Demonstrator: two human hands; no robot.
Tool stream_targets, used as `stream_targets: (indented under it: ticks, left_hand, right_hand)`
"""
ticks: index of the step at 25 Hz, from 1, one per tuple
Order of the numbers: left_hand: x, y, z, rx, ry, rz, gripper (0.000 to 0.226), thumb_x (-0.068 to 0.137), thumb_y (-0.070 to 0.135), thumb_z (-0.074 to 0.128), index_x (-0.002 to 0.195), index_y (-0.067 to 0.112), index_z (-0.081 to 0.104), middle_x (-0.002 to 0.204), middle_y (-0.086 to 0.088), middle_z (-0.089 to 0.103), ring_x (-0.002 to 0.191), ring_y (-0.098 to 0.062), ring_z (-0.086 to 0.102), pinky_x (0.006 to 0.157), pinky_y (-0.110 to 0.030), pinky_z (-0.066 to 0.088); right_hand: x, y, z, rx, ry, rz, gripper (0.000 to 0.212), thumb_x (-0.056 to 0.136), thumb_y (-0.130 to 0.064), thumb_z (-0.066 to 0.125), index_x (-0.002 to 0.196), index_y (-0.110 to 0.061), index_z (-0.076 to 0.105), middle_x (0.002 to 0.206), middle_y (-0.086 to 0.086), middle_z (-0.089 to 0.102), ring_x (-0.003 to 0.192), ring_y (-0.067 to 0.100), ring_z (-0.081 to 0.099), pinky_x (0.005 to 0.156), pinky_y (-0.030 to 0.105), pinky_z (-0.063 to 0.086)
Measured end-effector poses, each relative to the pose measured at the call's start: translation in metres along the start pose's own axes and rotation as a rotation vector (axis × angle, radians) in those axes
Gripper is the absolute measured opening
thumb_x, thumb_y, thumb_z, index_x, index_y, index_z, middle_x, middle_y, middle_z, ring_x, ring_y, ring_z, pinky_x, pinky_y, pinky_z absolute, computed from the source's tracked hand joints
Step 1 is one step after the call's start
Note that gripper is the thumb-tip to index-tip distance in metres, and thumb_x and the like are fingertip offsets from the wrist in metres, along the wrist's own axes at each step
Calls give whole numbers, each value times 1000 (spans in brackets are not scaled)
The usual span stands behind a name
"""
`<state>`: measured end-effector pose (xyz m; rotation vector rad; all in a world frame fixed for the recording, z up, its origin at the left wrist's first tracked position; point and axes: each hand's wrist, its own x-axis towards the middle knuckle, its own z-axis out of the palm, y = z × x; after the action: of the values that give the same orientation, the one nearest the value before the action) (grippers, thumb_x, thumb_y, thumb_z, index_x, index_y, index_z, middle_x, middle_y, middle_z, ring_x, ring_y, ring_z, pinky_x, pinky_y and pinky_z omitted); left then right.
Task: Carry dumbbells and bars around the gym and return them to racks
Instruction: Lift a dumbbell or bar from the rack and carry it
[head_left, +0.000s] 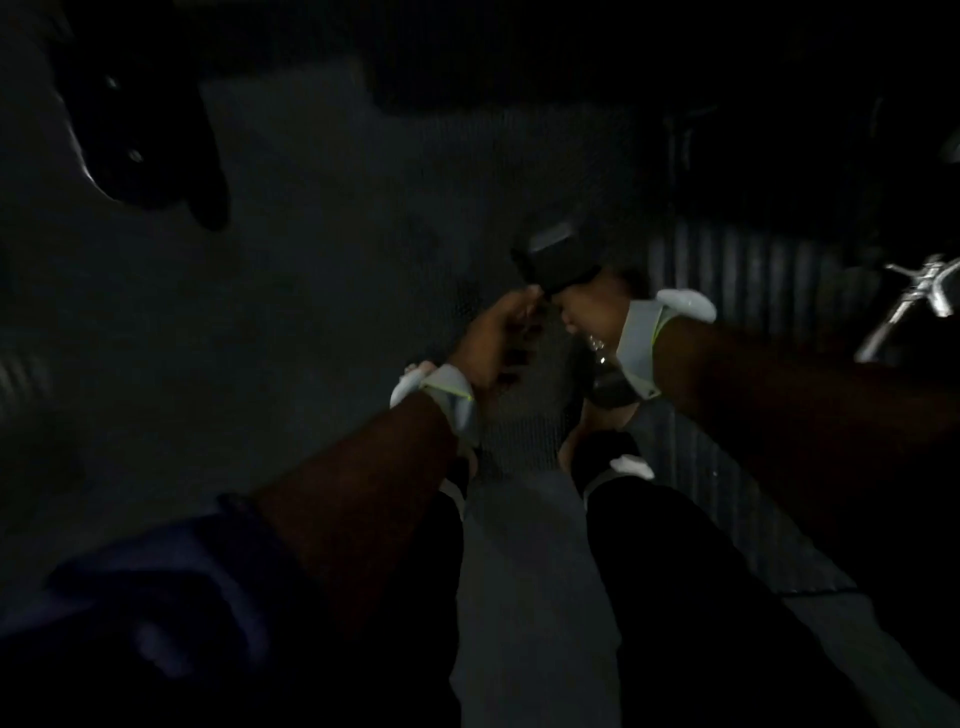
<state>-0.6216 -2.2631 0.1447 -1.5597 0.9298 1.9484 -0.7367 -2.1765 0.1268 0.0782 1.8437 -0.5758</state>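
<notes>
The scene is very dark. A black hex dumbbell (551, 259) hangs over the floor at centre, tilted. Its upper head points away from me and its lower head sits near my right wrist, with a bit of chrome handle showing between them. My right hand (592, 312) is wrapped around that handle. My left hand (496, 340) is just to the left with fingers curled, its fingertips at the upper head. Whether it grips the dumbbell is too dim to tell. Both wrists wear pale bands.
My dark-trousered legs and feet (608, 457) stand below the hands on a grey floor (337, 270). A ribbed dark mat (753, 260) lies to the right. A chrome handle attachment (914, 299) gleams at the right edge. A bulky black shape (145, 145) sits upper left.
</notes>
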Motion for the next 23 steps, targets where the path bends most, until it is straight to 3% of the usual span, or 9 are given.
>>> stream_targets:
  ticks: [2, 4, 6, 8, 10, 12, 17, 19, 23]
  left_hand:
    - [-73, 2, 12, 53, 29, -5, 58, 91, 64, 55, 126, 21, 72, 122, -3, 70, 104, -24, 64, 86, -36, 45]
    - [-156, 20, 32, 209, 29, -49, 73, 70, 79, 58, 122, 29, 73, 132, 0, 70, 116, -31, 62, 91, -47, 43]
    - [-234, 48, 56, 298, -52, -59, 62, 71, 75, 60, 109, 28, 73, 123, -4, 70, 107, -32, 62, 92, -50, 46]
    - [-330, 78, 85, 277, -161, -19, 40, 87, 61, 59, 96, 24, 71, 110, -13, 67, 94, -31, 64, 91, -43, 52]
    - [-393, 95, 106, 323, -312, 69, 35, 99, 48, 54, 89, 18, 68, 89, -10, 67, 76, -26, 64, 75, -33, 54]
    - [-461, 91, 129, 458, -443, 101, 35, 98, 43, 56, 84, 13, 69, 79, -8, 67, 69, -24, 63, 69, -32, 52]
    - [-590, 20, 209, 625, -616, 158, 27, 92, 32, 60, 78, 10, 66, 82, -11, 63, 71, -26, 60, 72, -34, 49]
    - [-625, -23, 240, 666, -689, 157, 30, 90, 32, 58, 74, 8, 67, 81, -12, 62, 71, -28, 60, 73, -34, 48]
    - [-719, -180, 290, 955, -886, 75, 28, 81, 41, 58, 66, 18, 60, 75, -8, 59, 71, -30, 59, 81, -43, 49]
  right_hand:
    - [-59, -23, -10, 233, 31, 32, 33, 103, -21, 61, 72, -20, 48, 70, 0, 47, 59, 11, 45, 47, 19, 43]
    - [-158, -53, -43, 525, 50, 57, 30, 102, -29, 64, 77, -17, 52, 70, -1, 46, 57, 11, 44, 50, 24, 41]
    - [-251, -85, -80, 772, 113, 35, 28, 102, -29, 64, 81, -17, 52, 70, -2, 46, 55, 9, 44, 48, 24, 41]
    - [-347, -99, -115, 976, 179, -26, 31, 101, -33, 66, 79, -16, 52, 69, -1, 47, 54, 11, 46, 44, 19, 45]
    - [-416, -102, -139, 1107, 258, -95, 36, 99, -40, 67, 77, -16, 52, 69, 1, 48, 56, 14, 49, 44, 16, 47]
    - [-494, -86, -159, 1283, 400, -166, 38, 99, -44, 67, 76, -17, 51, 68, 1, 49, 58, 16, 50, 47, 17, 49]
    - [-688, 9, -171, 1705, 780, -344, 39, 100, -44, 65, 75, -18, 51, 67, 0, 50, 61, 17, 53, 58, 27, 57]
    - [-752, 52, -159, 1769, 930, -361, 39, 98, -45, 67, 74, -18, 52, 64, -1, 54, 61, 18, 60, 69, 33, 62]
    - [-899, 191, -102, 1920, 1340, -441, 29, 98, -38, 69, 82, -18, 55, 85, 4, 56, 87, 26, 64, 48, 35, 59]
